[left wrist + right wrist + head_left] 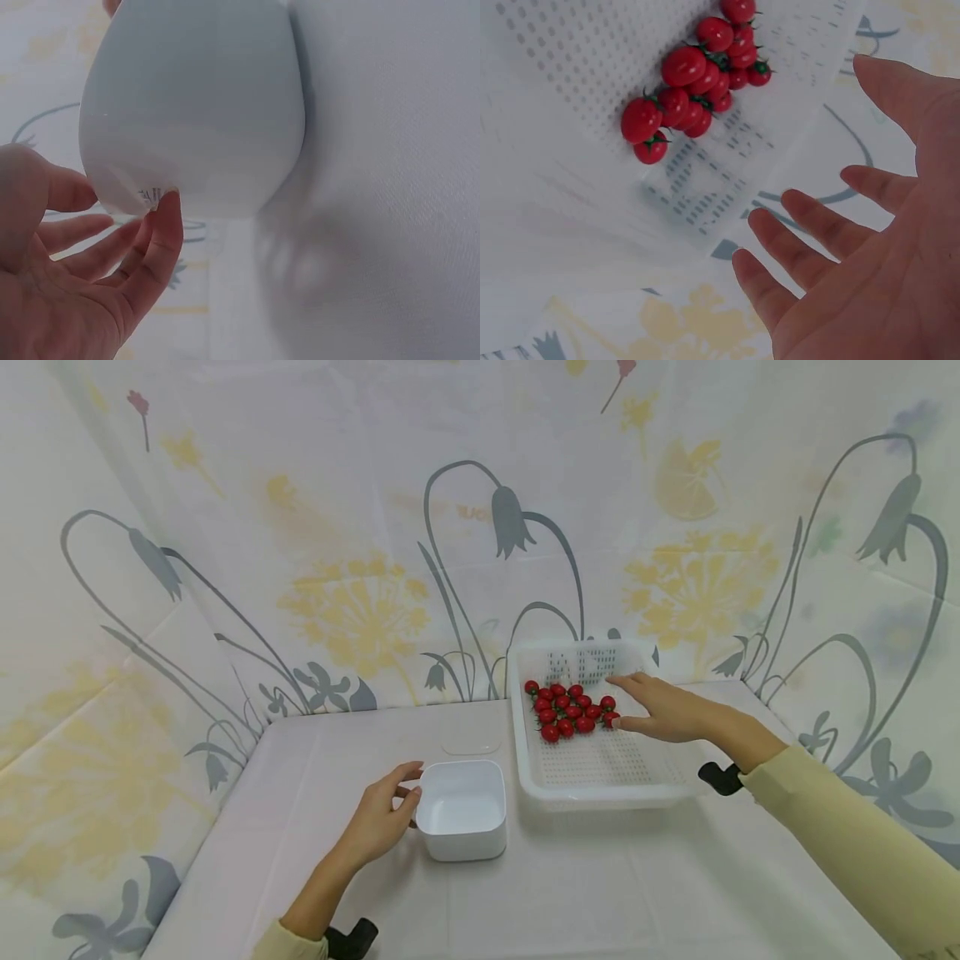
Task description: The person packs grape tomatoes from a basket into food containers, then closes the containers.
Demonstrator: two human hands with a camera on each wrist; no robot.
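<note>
While LH [381, 817] touches box [461, 814], RH [669, 708] nr tomatoes [572, 712]

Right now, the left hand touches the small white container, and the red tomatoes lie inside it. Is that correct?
No: the red tomatoes lie in the perforated basket, not the container, as the head view shows; the left hand does touch the container.

This is a curtained, booth-like corner: pale cloth [476, 556] printed with grey bellflowers [511, 520] and yellow blooms [360, 614] hangs behind and on both sides of a white counter [570, 885]. Tomatoes [573, 712] in a perforated basket [607, 797] lend a kitchen touch, but whether it stands in a home or a studio cannot be told.
</note>
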